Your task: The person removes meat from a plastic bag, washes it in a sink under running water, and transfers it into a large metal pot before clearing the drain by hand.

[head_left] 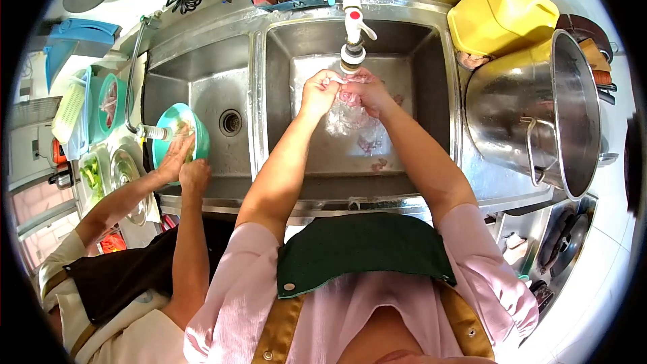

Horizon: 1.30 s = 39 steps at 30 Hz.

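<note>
Now L hand (319, 92) & R hand (371, 96) both pinch raw meat (350, 98) under tap (352, 52).

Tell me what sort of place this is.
Likely a working kitchen, perhaps commercial: a steel double sink, a big steel pot beside it, and the left hand and right hand holding raw meat under the tap while a co-worker handles a bowl alongside.

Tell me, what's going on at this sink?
A person holds a piece of pink meat in both the left hand and the right hand, right under the tap over the right basin; more scraps lie on its floor. Beside them a co-worker has both hands at a teal bowl in the left basin. A big steel pot lies tilted on the counter to the right.
</note>
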### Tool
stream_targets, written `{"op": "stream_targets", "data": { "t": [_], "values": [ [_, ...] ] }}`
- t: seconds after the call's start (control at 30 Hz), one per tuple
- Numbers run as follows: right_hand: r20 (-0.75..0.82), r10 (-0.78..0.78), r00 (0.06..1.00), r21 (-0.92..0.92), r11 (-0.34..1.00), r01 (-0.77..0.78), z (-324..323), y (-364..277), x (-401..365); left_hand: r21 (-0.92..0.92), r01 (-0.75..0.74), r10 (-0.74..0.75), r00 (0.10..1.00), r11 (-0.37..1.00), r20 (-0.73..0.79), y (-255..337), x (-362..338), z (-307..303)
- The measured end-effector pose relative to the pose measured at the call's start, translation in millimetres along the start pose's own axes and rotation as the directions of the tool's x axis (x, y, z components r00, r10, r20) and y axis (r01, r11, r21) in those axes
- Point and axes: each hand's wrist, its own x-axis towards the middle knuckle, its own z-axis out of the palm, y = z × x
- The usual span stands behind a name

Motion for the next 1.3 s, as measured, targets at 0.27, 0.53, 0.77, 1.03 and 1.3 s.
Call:
{"op": "stream_targets", "data": {
  "t": [0.27, 0.53, 0.77, 1.03, 1.3],
  "values": [
    [0.13, -0.049, 0.99, 0.282, 0.959, 0.011, 1, 23, 1, -0.5, 0.239, -0.336, 0.935, 0.833, -0.113, 2, 4, 12],
    [0.196, 0.058, 0.979, 0.365, 0.922, -0.128, -50, 5, -46, -0.281, 0.456, -0.518, 0.829, 0.845, -0.212, -60, 23, -43],
    [-0.019, 0.11, 0.994, 0.449, 0.889, -0.089, -68, 0, -59, -0.493, 0.675, -0.612, 0.727, 0.55, 0.313, -26, 15, -17],
    [-0.099, 0.023, 0.995, 0.144, 0.99, -0.008, -32, 7, -18, -0.679, 0.372, -0.246, 0.928, 0.633, 0.279, -17, 19, 36],
    [-0.015, -0.007, 1.0, 0.074, 0.997, 0.008, -5, 8, 17, -0.634, 0.236, -0.335, 0.941, 0.737, -0.039, -17, 17, 17]
  ]
}}
